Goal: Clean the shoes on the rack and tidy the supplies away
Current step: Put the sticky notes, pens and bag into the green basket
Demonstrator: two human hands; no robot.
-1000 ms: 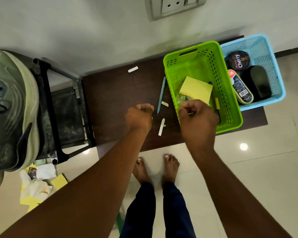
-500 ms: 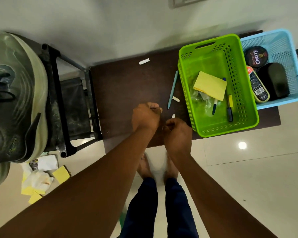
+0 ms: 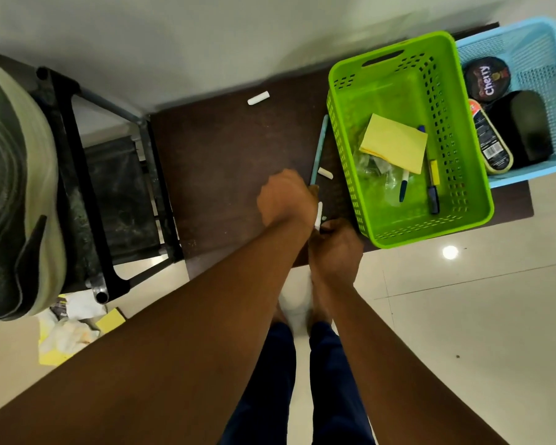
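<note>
A worn grey-green shoe (image 3: 10, 187) sits on the black metal rack (image 3: 74, 149) at the far left. On the dark brown table (image 3: 222, 149) my left hand (image 3: 286, 197) is curled into a fist, and nothing shows inside it. Just right of it my right hand (image 3: 334, 248) pinches the near end of a white chalk stick (image 3: 318, 213) lying at the table's front. A teal pen (image 3: 318, 146) and a short chalk piece (image 3: 325, 172) lie beside the green basket (image 3: 341, 130). Another chalk piece (image 3: 258, 97) lies near the wall.
The green basket holds a yellow cloth (image 3: 395, 146), crumpled plastic and markers. Behind it, a blue basket (image 3: 546, 36) holds a polish tin (image 3: 487, 78), a shoe brush and a polish applicator. Crumpled tissues and yellow cloths (image 3: 65, 335) lie on the tiled floor under the rack.
My right hand has left the green basket and come down left to the chalk stick at the table's front. My left fist has stayed beside it.
</note>
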